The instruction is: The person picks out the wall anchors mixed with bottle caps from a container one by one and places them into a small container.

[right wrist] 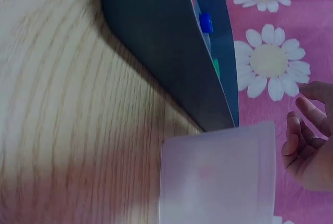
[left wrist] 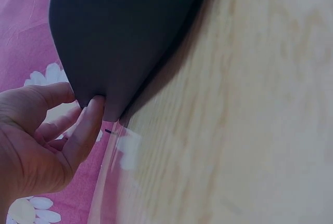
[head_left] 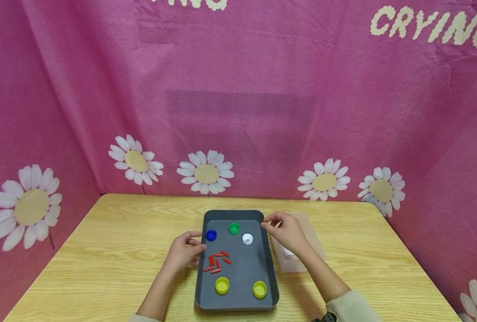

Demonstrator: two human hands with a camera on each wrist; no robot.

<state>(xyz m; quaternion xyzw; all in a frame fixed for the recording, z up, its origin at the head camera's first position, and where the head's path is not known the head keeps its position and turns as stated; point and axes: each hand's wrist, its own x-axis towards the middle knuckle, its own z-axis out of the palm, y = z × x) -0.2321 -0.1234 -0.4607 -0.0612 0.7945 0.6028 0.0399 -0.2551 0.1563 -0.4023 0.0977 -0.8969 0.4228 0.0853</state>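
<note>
A dark grey tray point(head_left: 242, 268) lies on the wooden table. My left hand point(head_left: 185, 251) grips its left wall; in the left wrist view a fingertip presses the outer side and the thumb is at the rim. Inside are a blue cap point(head_left: 211, 235), a green cap point(head_left: 234, 228), a white cap point(head_left: 247, 239) with something pale in it, and two yellow caps, the left one point(head_left: 222, 285) and the right one point(head_left: 259, 289). Several small red sticks point(head_left: 217, 263) lie loose at the tray's left. Near the upper right rim hovers my right hand point(head_left: 285, 230), fingers loosely bent, holding nothing visible.
A translucent plastic box point(head_left: 312, 237) stands close to the tray's right side, partly under my right forearm, with something white inside. A pink flowered cloth point(head_left: 238, 120) hangs behind the wooden table point(head_left: 113, 250) and along its sides.
</note>
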